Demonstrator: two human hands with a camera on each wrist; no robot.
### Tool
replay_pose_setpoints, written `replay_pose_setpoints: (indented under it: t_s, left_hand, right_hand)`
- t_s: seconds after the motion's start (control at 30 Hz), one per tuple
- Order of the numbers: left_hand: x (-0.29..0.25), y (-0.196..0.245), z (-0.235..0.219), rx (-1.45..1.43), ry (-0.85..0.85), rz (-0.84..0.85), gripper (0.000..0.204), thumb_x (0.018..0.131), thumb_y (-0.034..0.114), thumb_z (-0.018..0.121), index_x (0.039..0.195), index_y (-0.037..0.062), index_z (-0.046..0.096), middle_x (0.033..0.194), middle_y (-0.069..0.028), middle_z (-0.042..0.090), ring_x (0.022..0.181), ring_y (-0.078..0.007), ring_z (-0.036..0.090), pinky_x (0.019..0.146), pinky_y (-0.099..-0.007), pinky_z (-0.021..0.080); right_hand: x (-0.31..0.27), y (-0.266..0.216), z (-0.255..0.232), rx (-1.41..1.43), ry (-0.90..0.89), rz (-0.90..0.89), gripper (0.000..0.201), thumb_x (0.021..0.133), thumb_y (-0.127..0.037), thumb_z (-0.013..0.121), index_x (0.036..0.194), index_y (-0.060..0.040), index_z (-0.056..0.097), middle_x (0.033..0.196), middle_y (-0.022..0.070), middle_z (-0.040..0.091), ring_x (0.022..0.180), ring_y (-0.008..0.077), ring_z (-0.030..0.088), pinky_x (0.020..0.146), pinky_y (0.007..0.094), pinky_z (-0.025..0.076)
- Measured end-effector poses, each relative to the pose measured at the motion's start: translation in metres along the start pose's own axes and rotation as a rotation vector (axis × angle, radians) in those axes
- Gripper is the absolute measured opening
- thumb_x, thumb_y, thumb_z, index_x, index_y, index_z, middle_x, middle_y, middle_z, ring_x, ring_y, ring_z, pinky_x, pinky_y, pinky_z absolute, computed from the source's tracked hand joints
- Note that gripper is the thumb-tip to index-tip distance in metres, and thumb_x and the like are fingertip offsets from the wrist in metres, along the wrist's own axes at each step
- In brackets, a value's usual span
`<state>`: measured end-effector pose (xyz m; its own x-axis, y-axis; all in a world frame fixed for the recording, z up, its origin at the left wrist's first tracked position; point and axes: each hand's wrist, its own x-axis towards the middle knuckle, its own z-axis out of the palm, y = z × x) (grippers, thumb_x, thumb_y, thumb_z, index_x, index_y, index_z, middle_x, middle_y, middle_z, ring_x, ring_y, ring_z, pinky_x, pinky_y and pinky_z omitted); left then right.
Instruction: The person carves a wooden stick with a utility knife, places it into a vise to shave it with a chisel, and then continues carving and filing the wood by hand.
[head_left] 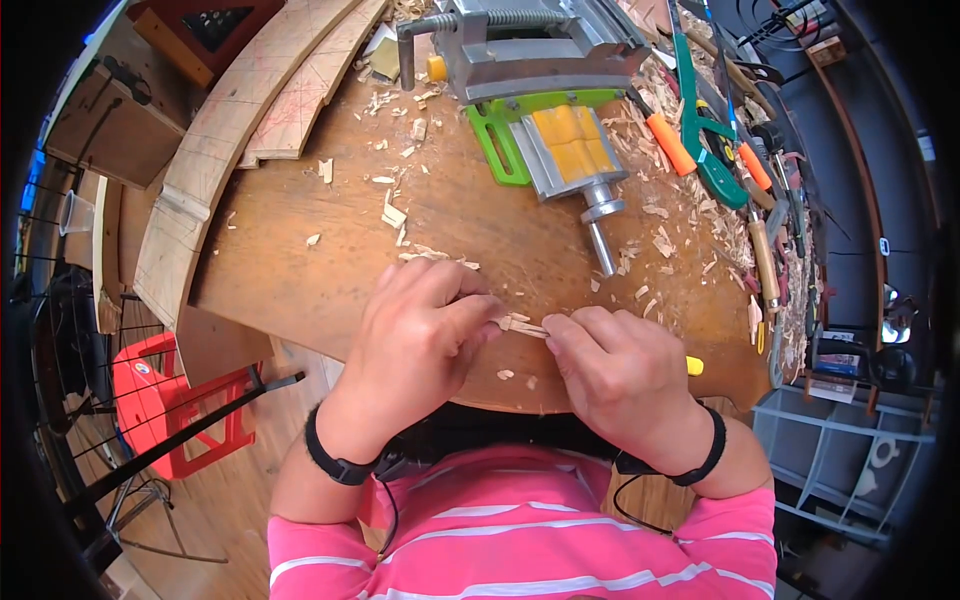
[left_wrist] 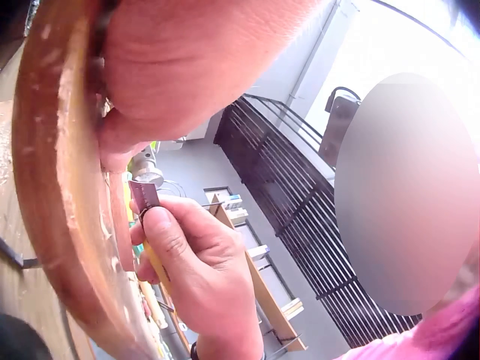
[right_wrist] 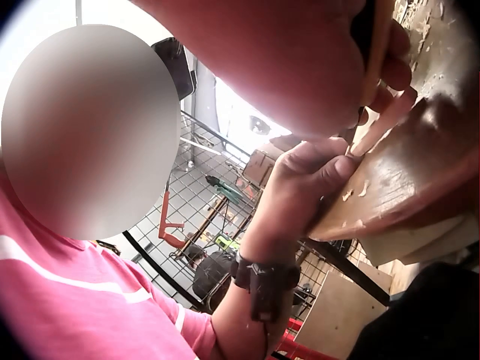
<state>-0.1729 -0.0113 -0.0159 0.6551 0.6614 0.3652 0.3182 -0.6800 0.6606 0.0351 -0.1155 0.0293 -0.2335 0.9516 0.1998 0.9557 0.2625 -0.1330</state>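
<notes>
Close over the bench's near edge, my left hand [head_left: 420, 318] pinches a small pale piece of wood [head_left: 520, 326] between thumb and fingers. My right hand [head_left: 622, 365] grips a craft knife, its thumb close to the wood's right end. The knife's yellow handle [head_left: 694, 366] pokes out behind the right hand. In the left wrist view its dark blade [left_wrist: 145, 194] rises past the right thumb. From the right wrist view, the left hand [right_wrist: 304, 180] holds the wood low by the bench edge, partly hidden behind the right hand.
A metal vise [head_left: 545, 50] stands at the back, with a smaller green-and-yellow clamp [head_left: 570, 140] before it. Hand tools, among them a green-handled saw [head_left: 715, 175], crowd the right side. Wood shavings [head_left: 395, 215] litter the bench [head_left: 290, 270]. Curved boards [head_left: 235, 120] lie left, above a red stool [head_left: 150, 400].
</notes>
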Motion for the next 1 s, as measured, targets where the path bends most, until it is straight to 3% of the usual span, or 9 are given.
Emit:
replay_pose_setpoints:
  t_s: [0.37, 1.0]
  left_hand:
    - [0.003, 0.002, -0.001, 0.011, 0.003, -0.005, 0.025, 0.074, 0.007, 0.085, 0.098, 0.0101, 0.079, 0.095, -0.0060, 0.067, 0.092, -0.0292, 0.065, 0.081, -0.0417, 0.048]
    - [0.002, 0.002, 0.001, -0.002, 0.016, -0.022, 0.025, 0.073, 0.005, 0.083, 0.096, 0.0111, 0.078, 0.090, -0.0042, 0.064, 0.088, -0.0283, 0.062, 0.078, -0.0410, 0.046]
  right_hand:
    - [0.001, -0.004, -0.003, -0.054, -0.007, -0.010, 0.018, 0.087, -0.013, 0.068, 0.104, -0.0105, 0.069, 0.081, 0.0029, 0.056, 0.069, 0.0206, 0.060, 0.060, 0.0362, 0.048]
    - [0.014, -0.014, -0.020, -0.157, -0.209, -0.057, 0.020, 0.077, -0.009, 0.067, 0.097, -0.0070, 0.065, 0.080, 0.0058, 0.058, 0.067, 0.0225, 0.064, 0.058, 0.0357, 0.052]
